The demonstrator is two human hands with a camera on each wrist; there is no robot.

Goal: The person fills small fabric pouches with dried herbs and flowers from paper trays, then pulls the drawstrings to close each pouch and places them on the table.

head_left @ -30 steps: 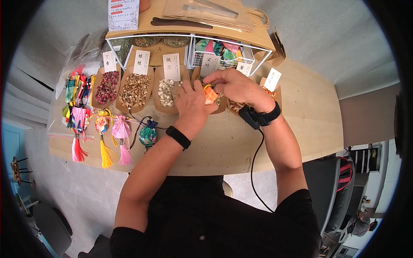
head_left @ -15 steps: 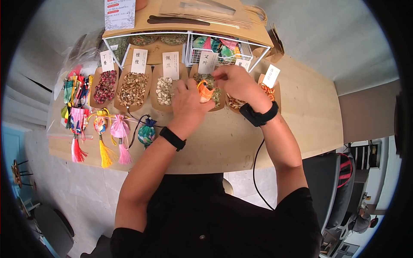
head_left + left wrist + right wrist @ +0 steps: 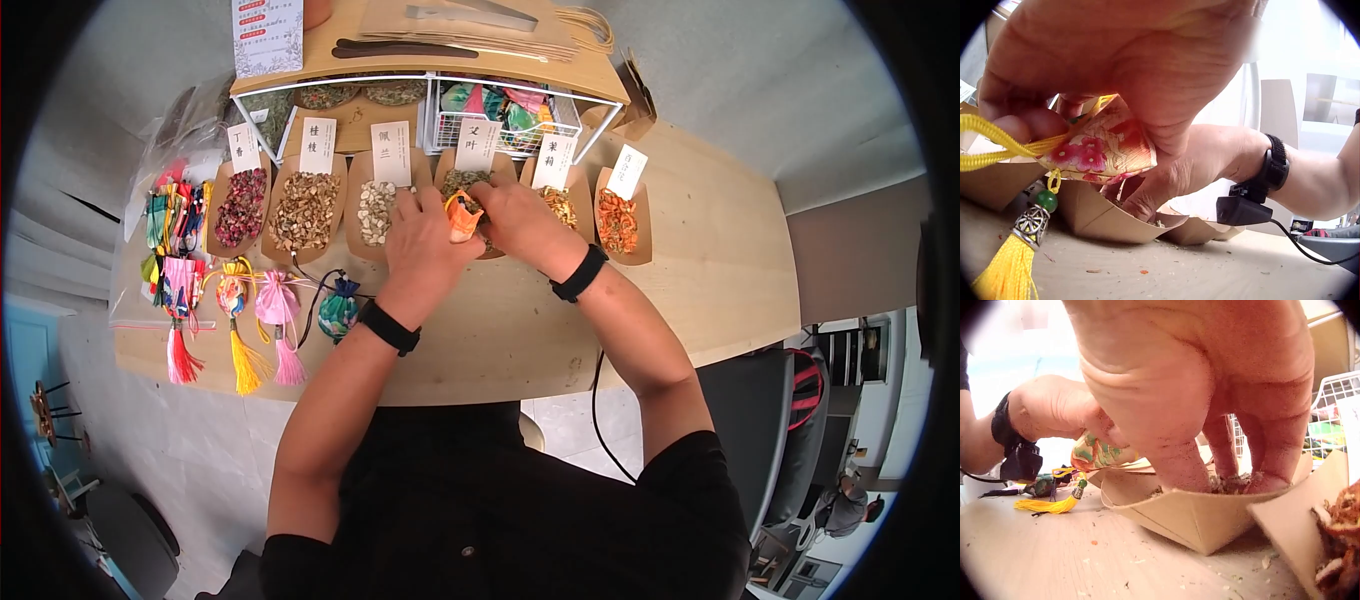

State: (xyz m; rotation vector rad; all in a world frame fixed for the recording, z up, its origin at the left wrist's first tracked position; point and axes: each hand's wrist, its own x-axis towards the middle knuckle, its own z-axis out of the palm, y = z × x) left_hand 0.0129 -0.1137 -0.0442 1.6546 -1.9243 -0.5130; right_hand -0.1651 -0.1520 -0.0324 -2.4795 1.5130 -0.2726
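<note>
In the head view my left hand (image 3: 425, 248) holds a small orange floral drawstring pouch (image 3: 463, 220) over the near part of a brown paper tray (image 3: 1188, 519) of dried green herb (image 3: 465, 182). A yellow cord (image 3: 991, 150) runs between the left fingers, and a yellow tassel (image 3: 1011, 272) with a green bead hangs below the pouch. Just right of the pouch, my right hand (image 3: 528, 225) reaches down into that tray. Its thumb and fingers pinch at the herb, with bits of it showing between the fingertips in the right wrist view.
Paper trays of other dried flowers and herbs stand alongside, including orange petals (image 3: 616, 228) and woody chips (image 3: 304, 210). Finished tasselled pouches, one of them pink (image 3: 276, 298), lie at the left. Behind is a wooden shelf (image 3: 350, 105) with a wire basket (image 3: 560, 140).
My right hand has moved from beside the pouch's mouth, up and away, then down into the green herb tray. The left hand keeps hold of the pouch and has shifted slightly left.
</note>
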